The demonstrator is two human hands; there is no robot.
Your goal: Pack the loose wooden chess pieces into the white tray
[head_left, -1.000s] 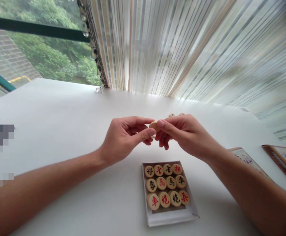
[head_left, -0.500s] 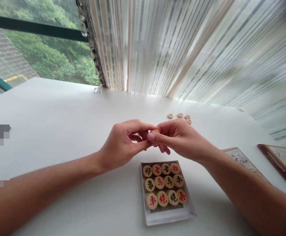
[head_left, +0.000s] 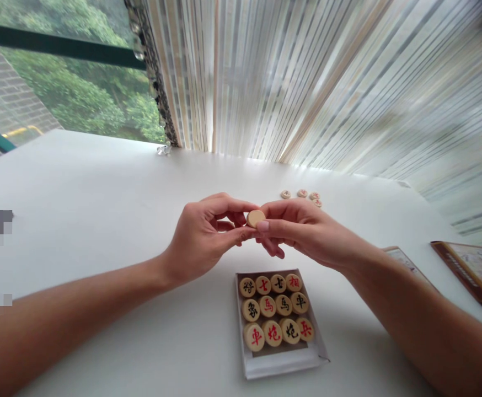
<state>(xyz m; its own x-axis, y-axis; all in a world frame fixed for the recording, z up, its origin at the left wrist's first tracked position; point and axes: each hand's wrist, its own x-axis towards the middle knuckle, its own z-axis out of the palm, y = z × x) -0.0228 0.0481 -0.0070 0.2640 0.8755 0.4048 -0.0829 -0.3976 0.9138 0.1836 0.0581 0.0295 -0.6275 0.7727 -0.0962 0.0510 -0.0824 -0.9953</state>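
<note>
A round wooden Chinese chess piece (head_left: 255,219) with a blank face towards me is pinched between both hands, above the far edge of the box. My left hand (head_left: 212,231) grips it from the left with fingertips and thumb. From the right, my right hand (head_left: 296,226) has its thumb and forefinger on the same piece. Below them on the white table (head_left: 142,336) lies an open box (head_left: 282,364), filled with rows of chess pieces (head_left: 267,306) marked in red and black characters.
Several loose chess pieces (head_left: 302,193) lie beyond my right hand. A brown-edged printed box (head_left: 470,273) is at the right, and another flat printed item (head_left: 406,262) sits partly behind my right forearm. Striped string curtains (head_left: 257,82) hang along the table's far edge.
The piece in my fingers has turned and shows more of its blank face. My left hand has shifted slightly up and left.
</note>
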